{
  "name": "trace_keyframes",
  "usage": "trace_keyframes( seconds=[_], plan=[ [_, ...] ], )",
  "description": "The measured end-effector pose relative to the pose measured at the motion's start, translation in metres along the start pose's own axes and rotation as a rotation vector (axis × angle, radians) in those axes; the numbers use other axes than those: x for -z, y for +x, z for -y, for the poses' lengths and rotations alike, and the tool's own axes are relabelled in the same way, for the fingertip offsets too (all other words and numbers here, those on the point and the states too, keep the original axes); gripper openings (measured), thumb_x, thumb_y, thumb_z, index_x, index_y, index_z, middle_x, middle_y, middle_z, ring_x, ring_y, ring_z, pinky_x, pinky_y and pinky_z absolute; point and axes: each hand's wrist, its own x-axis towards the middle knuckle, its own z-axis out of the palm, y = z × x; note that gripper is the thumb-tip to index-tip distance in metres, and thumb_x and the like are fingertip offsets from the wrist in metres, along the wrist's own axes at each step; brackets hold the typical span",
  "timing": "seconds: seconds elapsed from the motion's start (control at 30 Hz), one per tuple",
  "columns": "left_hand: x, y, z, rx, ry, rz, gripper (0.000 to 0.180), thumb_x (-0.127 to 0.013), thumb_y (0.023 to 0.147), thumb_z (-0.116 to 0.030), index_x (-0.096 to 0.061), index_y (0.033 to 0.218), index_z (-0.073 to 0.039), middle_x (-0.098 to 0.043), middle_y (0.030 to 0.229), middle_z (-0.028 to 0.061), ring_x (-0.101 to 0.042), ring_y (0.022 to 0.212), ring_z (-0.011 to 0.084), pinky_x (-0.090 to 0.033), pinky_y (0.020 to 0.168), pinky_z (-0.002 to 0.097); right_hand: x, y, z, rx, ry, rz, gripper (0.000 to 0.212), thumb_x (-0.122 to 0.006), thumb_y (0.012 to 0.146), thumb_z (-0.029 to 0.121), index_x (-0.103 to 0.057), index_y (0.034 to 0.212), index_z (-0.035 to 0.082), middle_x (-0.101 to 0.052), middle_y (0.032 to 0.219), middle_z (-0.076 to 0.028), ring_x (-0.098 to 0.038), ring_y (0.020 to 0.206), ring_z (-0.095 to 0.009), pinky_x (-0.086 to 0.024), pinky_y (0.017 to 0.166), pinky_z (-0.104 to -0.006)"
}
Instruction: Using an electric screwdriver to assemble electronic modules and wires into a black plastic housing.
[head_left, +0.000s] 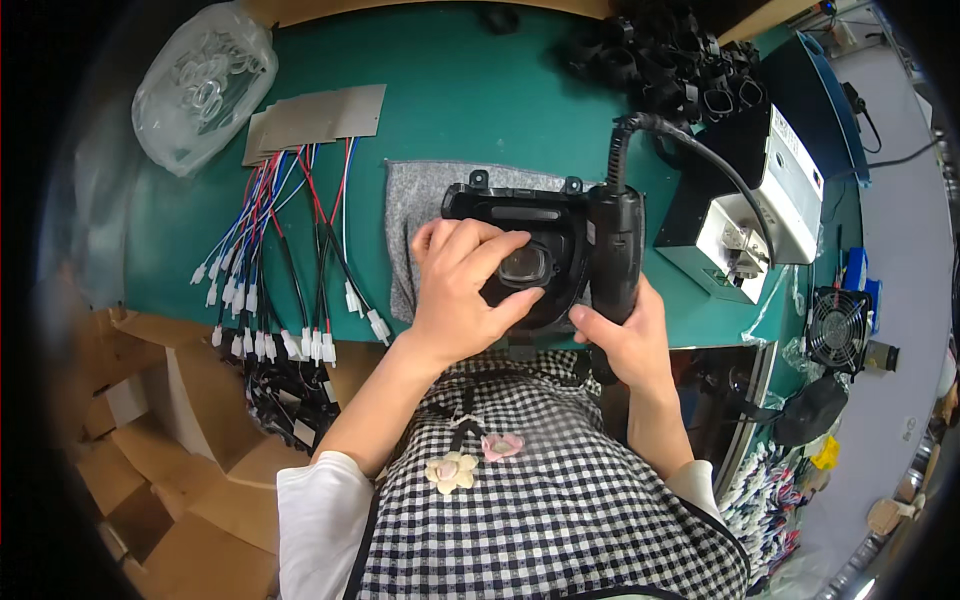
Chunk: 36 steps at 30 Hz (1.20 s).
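In front of me a black plastic housing (510,210) with small tabs lies on a grey cloth (405,190). My left hand (460,285) rests over its left side, index finger and thumb closed around a small dark rounded, lens-like part (525,266) at the housing's middle. The other fingers bend over the housing. My right hand (640,340) is wrapped around the lower end of a black cylindrical corded tool (613,245), which looks like an electric screwdriver. It stands along the housing's right side; its working tip is hidden.
Wires with white connectors (265,345) hang from flat grey plates (320,115) on the left, below a bag of clear rings (205,85). Black parts (660,60) are heaped at the back right. The tool's cord (725,170) runs to a black-and-white box (750,210); a fan (838,328) sits beyond.
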Motion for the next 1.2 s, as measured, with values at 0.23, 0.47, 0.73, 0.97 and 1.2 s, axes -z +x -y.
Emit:
trace_keyframes(
  seconds=[0.23, 0.47, 0.73, 0.97, 1.2],
  plan=[
    [0.017, 0.001, -0.011, 0.034, 0.108, 0.052, 0.049, -0.077, 0.060, -0.030, -0.063, 0.103, -0.009, -0.058, 0.094, 0.0029, -0.050, 0.100, 0.0229, -0.025, 0.098, 0.0440, 0.005, 0.005, -0.002, -0.088, 0.131, 0.036, 0.036, -0.069, 0.072, 0.001, -0.052, 0.103, -0.003, -0.059, 0.078, -0.004, -0.056, 0.060, -0.010, -0.048, 0.053, -0.0222],
    [0.106, 0.084, 0.085, 0.178, 0.636, 0.139, 0.063, -0.078, 0.060, -0.028, -0.057, 0.116, -0.011, -0.053, 0.118, 0.0103, -0.045, 0.114, 0.0273, -0.035, 0.093, 0.0425, 0.065, -0.027, 0.014, 0.264, 0.015, -0.173, 0.080, -0.067, 0.065, 0.011, -0.032, 0.134, -0.005, -0.061, 0.075, -0.011, -0.057, 0.058, -0.016, -0.048, 0.056, -0.0253],
    [0.109, 0.131, 0.123, 0.271, 0.779, 0.414, 0.059, -0.080, 0.046, -0.030, -0.056, 0.095, -0.007, -0.059, 0.105, 0.0131, -0.053, 0.103, 0.0326, -0.039, 0.087, 0.0421, 0.115, -0.016, 0.055, 1.194, 0.265, -0.471, 0.069, -0.057, 0.087, 0.016, -0.017, 0.140, 0.000, -0.056, 0.073, -0.012, -0.057, 0.060, -0.021, -0.051, 0.058, -0.0342],
    [0.140, 0.081, 0.093, 0.143, -0.129, -0.111, 0.065, -0.069, 0.069, -0.015, -0.045, 0.126, 0.003, -0.054, 0.121, 0.0150, -0.051, 0.114, 0.0239, -0.038, 0.096, 0.0338, 0.116, 0.005, 0.052, 1.225, 0.154, -0.549, 0.075, -0.064, 0.081, 0.012, -0.017, 0.138, -0.002, -0.056, 0.069, -0.011, -0.057, 0.056, -0.019, -0.051, 0.058, -0.0312],
    [0.112, 0.016, -0.019, 0.076, -0.549, -0.085, 0.070, -0.073, 0.061, -0.022, -0.050, 0.120, 0.006, -0.056, 0.118, 0.0138, -0.053, 0.110, 0.0222, -0.038, 0.094, 0.0307, 0.144, 0.021, 0.047, 1.208, 0.146, 0.124, 0.087, -0.073, 0.073, 0.014, -0.018, 0.140, 0.000, -0.055, 0.066, -0.011, -0.057, 0.057, -0.025, -0.048, 0.056, -0.0360]
  ],
)
